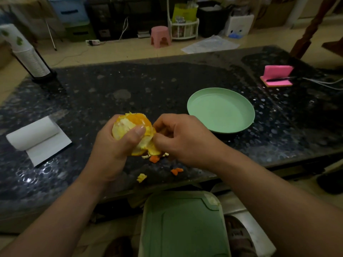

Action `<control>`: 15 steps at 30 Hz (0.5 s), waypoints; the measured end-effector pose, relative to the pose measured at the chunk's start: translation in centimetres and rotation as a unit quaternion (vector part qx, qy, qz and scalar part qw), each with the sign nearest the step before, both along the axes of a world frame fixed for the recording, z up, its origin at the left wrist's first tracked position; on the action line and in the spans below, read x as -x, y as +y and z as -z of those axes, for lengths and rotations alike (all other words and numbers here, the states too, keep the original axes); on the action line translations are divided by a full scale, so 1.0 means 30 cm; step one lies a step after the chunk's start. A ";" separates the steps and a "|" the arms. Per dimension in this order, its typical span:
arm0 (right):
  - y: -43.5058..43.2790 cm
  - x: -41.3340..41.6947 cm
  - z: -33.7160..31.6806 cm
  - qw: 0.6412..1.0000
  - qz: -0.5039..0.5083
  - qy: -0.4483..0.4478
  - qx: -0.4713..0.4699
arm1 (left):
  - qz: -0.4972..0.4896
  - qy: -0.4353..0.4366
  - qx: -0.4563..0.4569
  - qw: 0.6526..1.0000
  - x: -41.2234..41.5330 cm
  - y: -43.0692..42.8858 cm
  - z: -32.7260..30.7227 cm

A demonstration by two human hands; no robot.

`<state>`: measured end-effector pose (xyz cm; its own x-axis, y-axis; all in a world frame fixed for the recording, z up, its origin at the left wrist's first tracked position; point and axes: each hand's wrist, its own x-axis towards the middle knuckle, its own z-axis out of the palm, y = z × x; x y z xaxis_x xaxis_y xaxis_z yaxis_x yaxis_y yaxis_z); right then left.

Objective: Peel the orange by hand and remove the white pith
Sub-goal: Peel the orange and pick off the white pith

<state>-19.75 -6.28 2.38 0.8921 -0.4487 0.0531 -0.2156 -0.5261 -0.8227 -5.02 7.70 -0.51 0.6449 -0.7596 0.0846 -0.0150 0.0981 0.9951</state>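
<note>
One dark speckled table (167, 80) is carrying everything, and we are sitting at its near edge. Below that edge, nearest to us, a pale green bin (181, 225) is standing, which we are taking to be for waste. A green plate (220, 110) is sitting on the right side of the table, and a paper towel roll (35, 134) is lying partly unrolled on the left.

We are holding the work above the near middle of the table. Our left hand (111, 145) is wrapping its fingers round the orange (128, 125), the thumb pressing across its front. Our right hand (183, 140) is curling its fingers and pinching the peel flap (148, 147) that is hanging from the near right side of the fruit.

The upper part is showing bare flesh and patches of white pith, so we are judging the peeling roughly half done. The fruit is looking light and soft. Squeezing hard is likely to burst segments and turn it slippery with juice, so cradling is suiting it better than clamping. The rind is looking leathery yet prone to tearing, so we are favouring a hold low on the flap, close to where it is joining the fruit. The pith is thin and fragile and is calling for fingertip nipping.

A few small peel scraps (177, 171) are lying on the table just near of the hands.
</note>
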 end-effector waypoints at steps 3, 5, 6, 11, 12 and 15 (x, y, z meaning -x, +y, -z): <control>0.003 0.001 0.011 0.998 0.022 -0.027 -0.050 | 0.010 -0.019 -0.004 1.000 0.018 -0.001 -0.002; 0.007 -0.003 0.024 0.993 0.036 -0.043 -0.102 | 0.002 -0.039 -0.004 0.999 0.030 -0.001 -0.003; 0.012 -0.006 0.030 0.988 0.041 -0.051 -0.140 | -0.005 -0.048 -0.006 0.999 0.034 0.001 -0.004; 0.046 -0.032 0.067 0.934 0.069 -0.049 -0.347 | -0.035 -0.123 -0.022 0.992 0.034 0.010 -0.018; 0.045 -0.033 0.070 0.925 0.062 -0.041 -0.373 | -0.036 -0.136 -0.026 0.990 0.035 0.012 -0.021; 0.043 -0.044 0.076 0.913 0.064 -0.049 -0.400 | -0.030 -0.165 -0.030 0.985 0.041 0.013 -0.030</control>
